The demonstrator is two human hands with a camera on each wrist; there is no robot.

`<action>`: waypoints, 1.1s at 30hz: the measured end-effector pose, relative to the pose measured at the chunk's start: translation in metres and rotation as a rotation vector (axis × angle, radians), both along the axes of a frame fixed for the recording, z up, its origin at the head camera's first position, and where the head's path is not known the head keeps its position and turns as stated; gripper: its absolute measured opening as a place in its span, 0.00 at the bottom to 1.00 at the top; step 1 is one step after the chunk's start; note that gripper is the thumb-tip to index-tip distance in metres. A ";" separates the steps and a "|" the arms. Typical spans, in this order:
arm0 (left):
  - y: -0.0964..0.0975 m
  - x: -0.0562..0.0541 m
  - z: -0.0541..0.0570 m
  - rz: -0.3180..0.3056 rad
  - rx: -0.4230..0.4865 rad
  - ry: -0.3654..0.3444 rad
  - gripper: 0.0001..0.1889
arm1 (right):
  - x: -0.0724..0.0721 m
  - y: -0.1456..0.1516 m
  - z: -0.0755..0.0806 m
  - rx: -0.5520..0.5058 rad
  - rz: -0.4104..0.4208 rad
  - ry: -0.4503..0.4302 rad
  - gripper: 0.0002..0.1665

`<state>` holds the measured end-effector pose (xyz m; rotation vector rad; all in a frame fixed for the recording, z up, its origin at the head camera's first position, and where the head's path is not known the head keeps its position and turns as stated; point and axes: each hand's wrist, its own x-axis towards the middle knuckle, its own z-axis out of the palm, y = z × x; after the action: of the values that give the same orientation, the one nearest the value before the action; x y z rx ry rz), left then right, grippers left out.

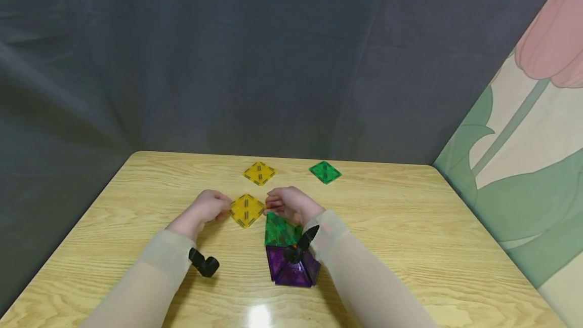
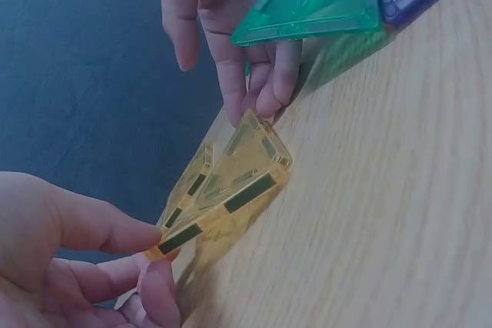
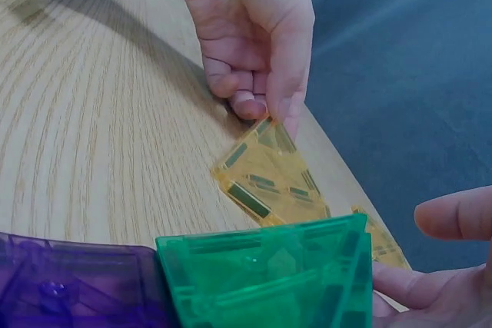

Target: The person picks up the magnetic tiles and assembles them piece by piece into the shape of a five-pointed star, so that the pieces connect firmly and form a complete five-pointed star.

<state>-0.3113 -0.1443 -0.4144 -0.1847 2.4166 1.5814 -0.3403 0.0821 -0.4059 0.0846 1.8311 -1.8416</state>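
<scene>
My left hand [image 1: 210,207] pinches the left corner of a yellow translucent diamond-shaped magnetic tile [image 1: 246,211] between thumb and fingers. In the left wrist view this tile [image 2: 242,182] leans at a slant over the wood. The right hand [image 1: 287,203] is at the opposite corner, its fingertips right by the tile and its thumb held apart from the fingers. Just below that hand is a built shape of magnetic tiles, with a green part [image 1: 279,230] on top of a purple part [image 1: 293,273]. The right wrist and its camera cover some of this shape.
Another yellow diamond tile [image 1: 259,173] lies farther back on the wooden table [image 1: 387,227], with a green diamond tile [image 1: 325,172] to its right. A dark curtain [image 1: 255,65] hangs behind the table, and a flower-patterned surface [image 1: 524,156] borders the right side.
</scene>
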 end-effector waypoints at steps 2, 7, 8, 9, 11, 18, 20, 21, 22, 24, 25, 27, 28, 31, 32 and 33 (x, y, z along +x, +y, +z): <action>0.000 0.001 0.001 0.000 0.016 0.003 0.14 | -0.001 0.000 -0.001 -0.006 0.001 -0.002 0.22; 0.000 0.004 0.000 0.016 0.140 -0.024 0.16 | -0.001 -0.001 0.000 -0.005 0.009 -0.001 0.22; 0.000 0.005 -0.001 0.027 0.167 -0.031 0.16 | 0.000 -0.001 0.000 0.001 0.015 0.004 0.22; 0.000 0.005 -0.003 0.038 0.193 -0.037 0.17 | 0.000 -0.001 0.001 0.002 0.019 0.006 0.22; -0.001 0.006 -0.005 0.053 0.225 -0.043 0.19 | 0.000 -0.001 0.001 0.003 0.025 0.017 0.21; -0.004 0.009 -0.005 0.092 0.314 0.002 0.18 | -0.001 -0.001 0.007 -0.066 0.077 0.071 0.21; -0.004 0.012 -0.002 0.089 0.347 0.030 0.18 | 0.000 -0.001 0.009 -0.092 0.090 0.105 0.20; -0.004 0.013 0.001 0.089 0.366 0.043 0.17 | 0.000 -0.001 0.010 -0.101 0.093 0.121 0.19; -0.004 0.015 0.003 0.086 0.387 0.059 0.17 | 0.002 0.000 0.012 -0.113 0.096 0.139 0.19; -0.004 0.019 0.009 0.071 0.420 0.089 0.16 | 0.008 0.002 0.017 -0.124 0.107 0.191 0.19; -0.003 0.022 0.012 0.057 0.428 0.106 0.16 | 0.012 0.004 0.020 -0.133 0.115 0.219 0.20; -0.003 0.028 0.019 0.016 0.438 0.144 0.16 | 0.022 0.008 0.028 -0.155 0.144 0.277 0.23; -0.002 0.032 0.023 -0.009 0.447 0.156 0.16 | 0.029 0.012 0.033 -0.165 0.161 0.313 0.24; 0.001 0.043 0.036 -0.091 0.468 0.182 0.15 | 0.048 0.024 0.046 -0.158 0.211 0.423 0.26; 0.002 0.048 0.040 -0.119 0.484 0.186 0.15 | 0.055 0.027 0.051 -0.143 0.225 0.466 0.26; 0.003 0.052 0.043 -0.153 0.504 0.189 0.15 | 0.062 0.031 0.054 -0.125 0.238 0.513 0.26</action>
<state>-0.2590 -0.1417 -0.3710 0.2465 2.0060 2.1423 -0.2783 0.1135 -0.3517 -0.6802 1.9345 -1.9139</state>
